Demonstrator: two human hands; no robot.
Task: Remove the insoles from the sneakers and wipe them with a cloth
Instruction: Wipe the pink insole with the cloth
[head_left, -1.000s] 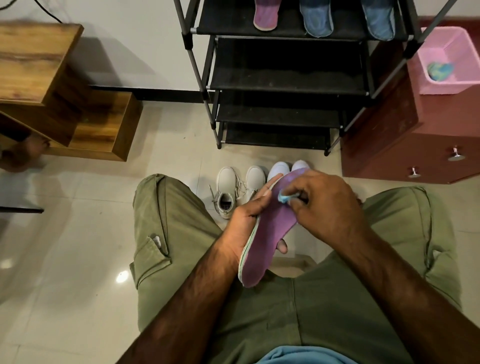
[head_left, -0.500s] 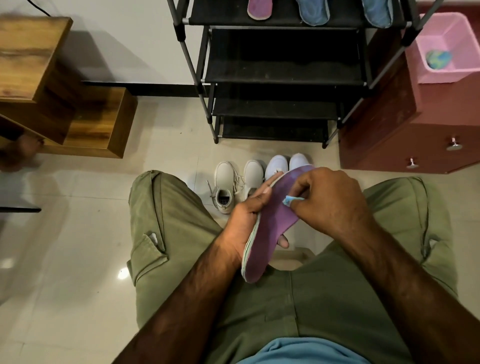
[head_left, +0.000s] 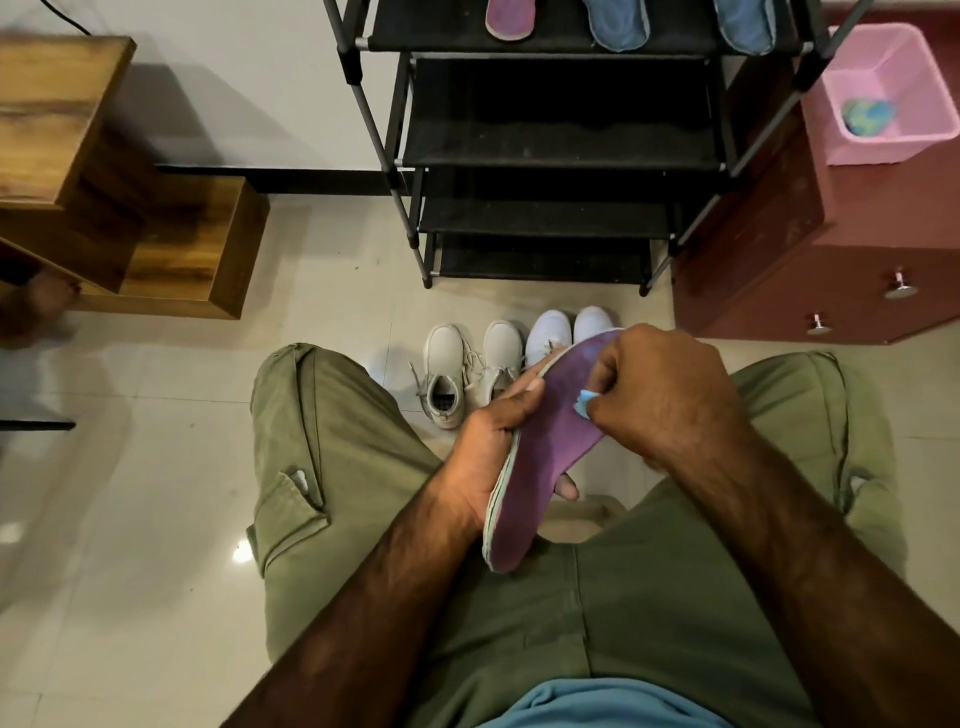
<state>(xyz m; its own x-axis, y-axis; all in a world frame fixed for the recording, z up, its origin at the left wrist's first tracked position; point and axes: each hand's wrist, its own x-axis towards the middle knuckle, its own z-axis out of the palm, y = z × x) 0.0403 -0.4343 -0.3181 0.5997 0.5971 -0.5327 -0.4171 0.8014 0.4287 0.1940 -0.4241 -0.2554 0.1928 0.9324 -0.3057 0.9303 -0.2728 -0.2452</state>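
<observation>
Between my knees I hold a purple insole tilted on its edge; my left hand grips it from the left side. My right hand pinches a small light-blue cloth and presses it on the insole's upper half. Most of the cloth is hidden in my fist. Two pairs of sneakers stand on the floor beyond my hands: a beige pair and a white pair, the latter partly covered by the insole.
A black shoe rack stands ahead, with a purple insole and two blue insoles on its top shelf. A pink bin sits on a red-brown drawer cabinet at right. Wooden boxes are at left.
My right hand has slid the cloth a little along the insole's upper part. The left hand keeps its grip, and my head has shifted slightly.
</observation>
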